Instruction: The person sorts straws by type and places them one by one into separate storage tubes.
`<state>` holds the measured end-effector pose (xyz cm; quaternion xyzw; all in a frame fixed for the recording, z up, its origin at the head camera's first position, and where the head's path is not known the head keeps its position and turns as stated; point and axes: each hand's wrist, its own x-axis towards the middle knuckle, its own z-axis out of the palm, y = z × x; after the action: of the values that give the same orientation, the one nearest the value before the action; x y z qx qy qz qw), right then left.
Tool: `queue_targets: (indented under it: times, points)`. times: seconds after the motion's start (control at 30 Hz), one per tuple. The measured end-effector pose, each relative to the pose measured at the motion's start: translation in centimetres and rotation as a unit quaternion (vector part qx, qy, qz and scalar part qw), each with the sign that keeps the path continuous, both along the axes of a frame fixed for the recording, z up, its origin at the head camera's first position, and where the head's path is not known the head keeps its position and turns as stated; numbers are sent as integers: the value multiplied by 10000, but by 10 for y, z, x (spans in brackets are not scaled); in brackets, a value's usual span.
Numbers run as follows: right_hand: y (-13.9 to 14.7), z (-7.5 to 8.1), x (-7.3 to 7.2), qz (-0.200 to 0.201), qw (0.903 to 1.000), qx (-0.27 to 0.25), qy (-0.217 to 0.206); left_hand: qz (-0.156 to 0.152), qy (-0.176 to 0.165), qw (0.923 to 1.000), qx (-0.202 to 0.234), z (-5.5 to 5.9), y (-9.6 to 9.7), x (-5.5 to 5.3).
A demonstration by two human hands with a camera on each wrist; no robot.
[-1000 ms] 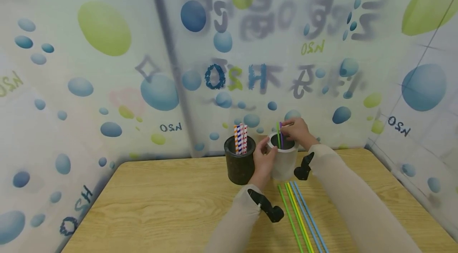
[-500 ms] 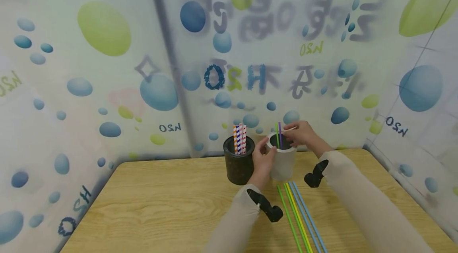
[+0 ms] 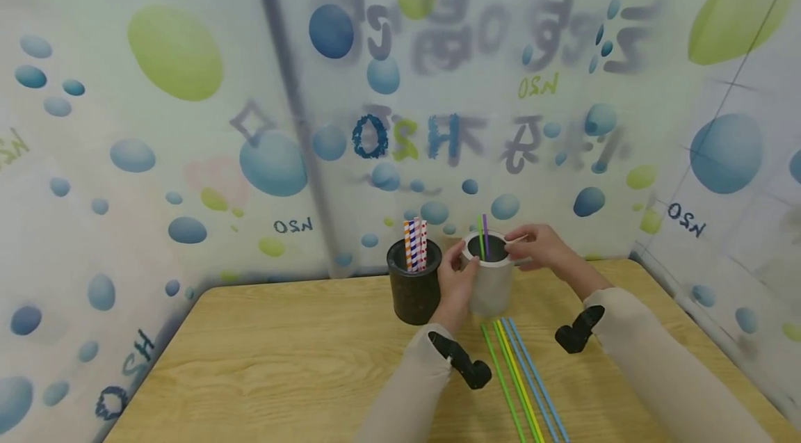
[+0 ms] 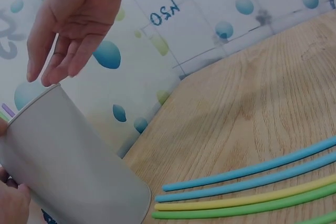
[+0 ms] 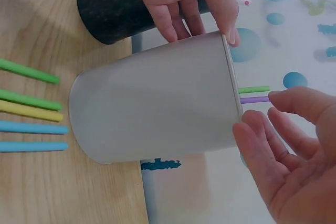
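A white cup point(image 3: 491, 293) stands on the wooden tabletop point(image 3: 281, 352), near its back edge. The left hand point(image 3: 457, 282) has hold of the white cup by its left side, with the thumb and fingers bent around the top. The right hand point(image 3: 543, 250) is at the other side of the top. Its fingers are loosely bent and spread apart, with nothing in them. I cannot tell if a fingertip touches the cup.

Inside the white cup, a green straw point(image 3: 480, 234) and a purple straw point(image 3: 485, 231) stand side by side and poke up out of it.

Just left of the left hand is a black cup point(image 3: 416, 298) with stripy and spotty straws point(image 3: 414, 245) in it.

In front of the white cup, two more green straws point(image 5: 29, 72), one yellow straw point(image 5: 31, 110) and two blue straws point(image 5: 34, 146) lie flat.
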<state>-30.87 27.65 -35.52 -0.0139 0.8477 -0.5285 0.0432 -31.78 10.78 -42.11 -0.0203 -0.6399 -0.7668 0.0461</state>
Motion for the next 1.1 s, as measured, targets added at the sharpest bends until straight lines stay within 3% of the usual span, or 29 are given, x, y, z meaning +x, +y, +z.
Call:
queue_targets:
  times: [0.23,0.33,0.43,0.57,0.6,0.7,0.8,0.87,1.1]
  points:
    - [3,-5,12,165,9998,-14,59,14,178,9998,34,-1,-1,1]
    - [4,-5,18,185,9997,-42,158,-9,315,9995,35,6,-3,8]
    - [6,-8,23,195,9997,-52,154,-36,320,9995,25,7,-3,8]
    - [11,-15,28,246,9996,-80,-75,-82,349,9993,113,-4,-1,-1]
    - [12,-18,29,264,9995,-72,-133,-64,526,9985,114,-10,-1,-6]
    - [16,-28,32,261,9993,-81,-258,-64,631,9979,90,-12,-1,-7]
    - [19,-42,34,261,9989,-139,-375,-105,459,9988,141,-11,-1,-7]
    - [20,-51,34,241,9984,-202,-464,-143,165,9996,159,-4,-2,-2]
    - [23,-82,38,94,9967,-337,-730,-157,61,9997,155,-1,-1,-2]
